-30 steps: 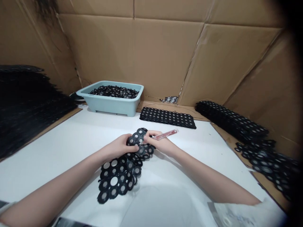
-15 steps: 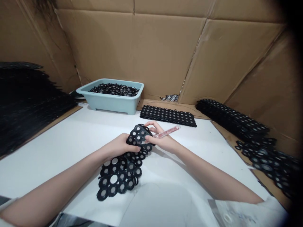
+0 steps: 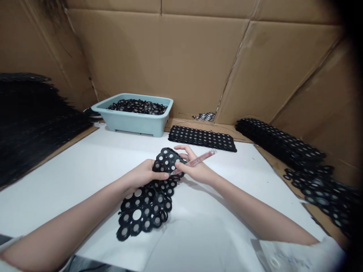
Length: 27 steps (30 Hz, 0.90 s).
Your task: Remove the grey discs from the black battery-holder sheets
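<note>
A black sheet of joined rings with pale round centres (image 3: 146, 211) lies partly on the white table, its upper end raised and folded over. My left hand (image 3: 146, 173) grips that raised end from the left, thumb on top. In my right hand (image 3: 191, 166) is a clear pen-like tool with a reddish inside (image 3: 201, 158), held between thumb and fingers. Its lower end points at the sheet near my left thumb; I cannot see exactly what the tip touches. The right thumb is at the folded part's edge.
A light blue tub (image 3: 136, 124) full of loose black rings stands at the back. Behind my hands lies a flat black ring sheet (image 3: 202, 138). Stacked sheets (image 3: 279, 139) and loose ring pieces (image 3: 320, 192) lie on the right. A tall dark stack (image 3: 31, 121) stands left. Cardboard walls (image 3: 159, 56) enclose the table.
The pen-like tool has shifted slightly down and left against the sheet. The folded end is tilted a little differently, and my left thumb has moved slightly. Both hands keep their holds.
</note>
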Motion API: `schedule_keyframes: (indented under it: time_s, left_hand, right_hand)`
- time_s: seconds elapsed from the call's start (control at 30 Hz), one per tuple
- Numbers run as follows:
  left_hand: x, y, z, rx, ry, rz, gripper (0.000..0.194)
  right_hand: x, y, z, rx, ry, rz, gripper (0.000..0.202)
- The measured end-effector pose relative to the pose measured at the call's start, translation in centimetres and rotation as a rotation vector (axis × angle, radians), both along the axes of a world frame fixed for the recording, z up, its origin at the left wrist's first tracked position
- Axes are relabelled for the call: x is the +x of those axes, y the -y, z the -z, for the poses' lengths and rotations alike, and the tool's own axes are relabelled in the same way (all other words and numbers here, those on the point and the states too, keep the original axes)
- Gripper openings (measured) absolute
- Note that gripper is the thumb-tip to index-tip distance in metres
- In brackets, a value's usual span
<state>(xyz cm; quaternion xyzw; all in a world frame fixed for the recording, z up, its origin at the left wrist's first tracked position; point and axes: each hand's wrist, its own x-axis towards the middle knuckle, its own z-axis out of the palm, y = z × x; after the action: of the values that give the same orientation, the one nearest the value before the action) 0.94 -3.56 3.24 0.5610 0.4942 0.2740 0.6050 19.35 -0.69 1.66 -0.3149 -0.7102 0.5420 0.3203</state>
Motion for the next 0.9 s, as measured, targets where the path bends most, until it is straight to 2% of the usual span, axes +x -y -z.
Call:
schedule_keyframes:
  time_s: [0.17, 0.5, 0.6, 0.77, 0.83, 0.9]
  left_hand:
    - [-0.3, -0.2, 0.4, -0.036, 0.076, 0.042, 0.030]
    - [-0.2, -0.2, 0.5, -0.070, 0.119, 0.103, 0.028]
    - [0.0, -0.1, 0.8, -0.059, 0.109, 0.049, 0.027]
    - [0.8, 1.0, 0.7, -0.015, 0.057, -0.161, 0.023]
    - [1.0, 1.4, 0.4, -0.005, 0.088, -0.154, 0.024]
    - [1.0, 1.5, 0.1, -0.006, 0.110, -0.120, 0.028]
  right_hand:
    - [0.3, -0.6, 0.0, -0.086, -0.031, -0.011, 0.036]
    - [0.5, -0.7, 0.1, -0.083, -0.030, 0.024, 0.031]
    - [0.3, -0.3, 0.3, 0.029, 0.002, 0.043, 0.032]
    - [-0.8, 0.9, 0.9, 0.473, 0.108, 0.169, 0.032]
    - [-1.2, 1.1, 1.1, 0.607, 0.147, 0.166, 0.032]
    - [-1.4, 1.0, 1.1, 0.662, 0.149, 0.167, 0.031]
